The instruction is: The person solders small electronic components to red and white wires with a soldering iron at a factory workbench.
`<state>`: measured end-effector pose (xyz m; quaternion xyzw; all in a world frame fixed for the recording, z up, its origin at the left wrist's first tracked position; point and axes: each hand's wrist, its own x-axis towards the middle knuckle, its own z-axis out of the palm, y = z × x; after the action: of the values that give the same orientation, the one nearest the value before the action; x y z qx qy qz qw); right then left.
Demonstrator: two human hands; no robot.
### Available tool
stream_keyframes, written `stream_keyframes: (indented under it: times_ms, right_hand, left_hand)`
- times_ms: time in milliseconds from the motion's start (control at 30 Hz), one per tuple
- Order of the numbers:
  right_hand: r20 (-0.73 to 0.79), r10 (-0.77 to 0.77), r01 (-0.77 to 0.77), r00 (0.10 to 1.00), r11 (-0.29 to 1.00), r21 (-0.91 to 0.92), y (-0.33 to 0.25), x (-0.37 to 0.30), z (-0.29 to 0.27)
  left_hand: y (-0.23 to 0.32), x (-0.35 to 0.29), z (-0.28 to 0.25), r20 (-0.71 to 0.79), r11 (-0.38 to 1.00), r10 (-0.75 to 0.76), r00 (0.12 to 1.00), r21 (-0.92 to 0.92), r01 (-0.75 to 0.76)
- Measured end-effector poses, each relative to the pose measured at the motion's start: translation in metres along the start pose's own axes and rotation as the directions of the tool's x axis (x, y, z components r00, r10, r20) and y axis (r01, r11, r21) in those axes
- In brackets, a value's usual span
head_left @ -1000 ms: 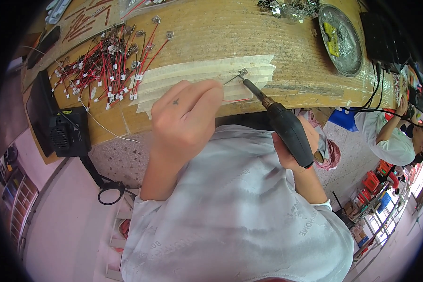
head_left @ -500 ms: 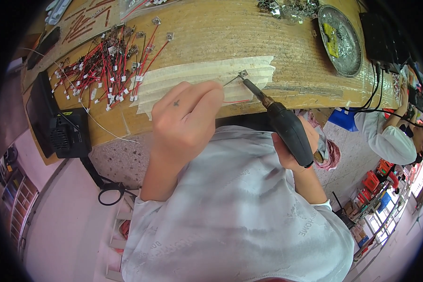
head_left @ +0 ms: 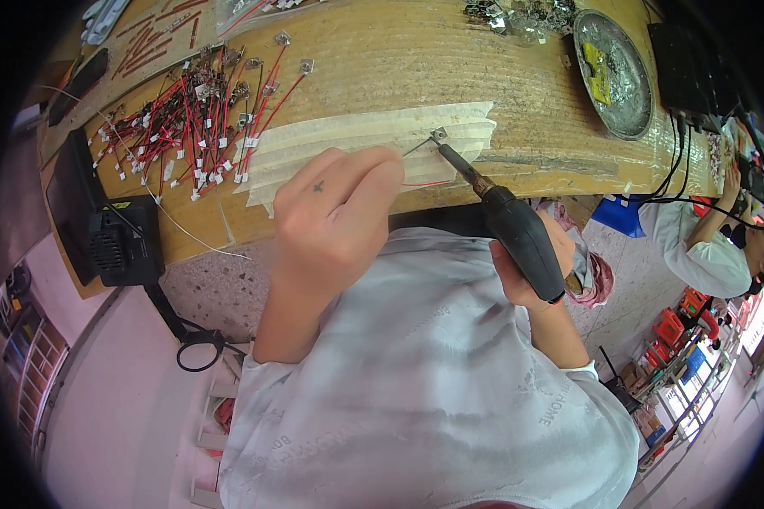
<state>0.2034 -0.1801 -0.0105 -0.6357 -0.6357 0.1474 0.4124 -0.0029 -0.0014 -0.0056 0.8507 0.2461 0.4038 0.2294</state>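
My right hand (head_left: 526,276) clenched on soldering iron (head_left: 518,233), tip at small metal tab (head_left: 439,135) on taped strip (head_left: 373,140) near counter (head_left: 399,59) front edge. Left hand (head_left: 335,212) pinches red wire (head_left: 424,183), steadying the joint.

The light is bright, even daylight with only soft shadows. The metal dish (head_left: 615,72) shows small glare. The middle is sharp. The fisheye bends the bench (head_left: 518,76) edge, and the rim is dark.
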Motion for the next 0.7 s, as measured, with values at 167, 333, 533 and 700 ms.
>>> stream_keyframes:
  times_ms: [167, 333, 533, 700]
  right_hand:
    - [0.004, 0.009, -0.010, 1.000, 1.000, 0.013, -0.0016, 0.0015, 0.0006]
    - [-0.044, -0.064, 0.062, 0.997, 0.997, -0.055, 0.0016, 0.0052, 0.0047]
    - [-0.049, -0.078, 0.075, 0.996, 0.995, -0.059, -0.0002, 0.0055, 0.0036]
    - [-0.064, -0.122, 0.118, 0.990, 0.990, -0.071, 0.0027, 0.0070, 0.0063]
  left_hand:
    - [0.0009, -0.0002, -0.0010, 0.005, 1.000, -0.009, 1.000, -0.003, 0.009]
    - [0.0007, -0.0006, 0.0003, 0.000, 1.000, -0.004, 1.000, -0.002, 0.004]
    - [0.0017, 0.0003, -0.0011, 0.009, 1.000, -0.016, 1.000, -0.003, 0.016]
    - [-0.0002, -0.0003, 0.0000, 0.002, 1.000, -0.012, 1.000, -0.008, 0.012]
